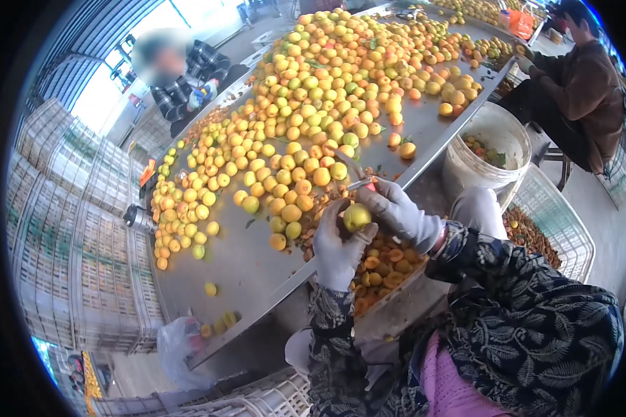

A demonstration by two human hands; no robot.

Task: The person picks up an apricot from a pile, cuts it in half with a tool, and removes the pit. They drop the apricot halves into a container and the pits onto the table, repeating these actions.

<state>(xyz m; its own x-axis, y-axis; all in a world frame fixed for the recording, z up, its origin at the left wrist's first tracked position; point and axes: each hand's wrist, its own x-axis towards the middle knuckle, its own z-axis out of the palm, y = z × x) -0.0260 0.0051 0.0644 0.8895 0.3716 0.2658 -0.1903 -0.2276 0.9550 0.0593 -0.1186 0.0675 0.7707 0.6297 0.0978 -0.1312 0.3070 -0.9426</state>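
My left hand (337,243), in a pale work glove, is closed around a yellow-green apricot (357,217). Close beside it, my gloved right hand (400,214) grips a small knife (359,185); a bit of red shows at its handle and the blade points toward the table. Below both hands sits a container of halved apricots (386,267), their orange insides showing. Just beyond my fingers, pits and scraps (320,212) lie near the table edge among whole apricots.
A large heap of apricots (313,90) covers much of the metal table (247,278). At right stand a white bucket (490,170) and a plastic crate (570,236) holding pits. Crates (83,229) are stacked at left. Two people (588,90) work at the table's sides.
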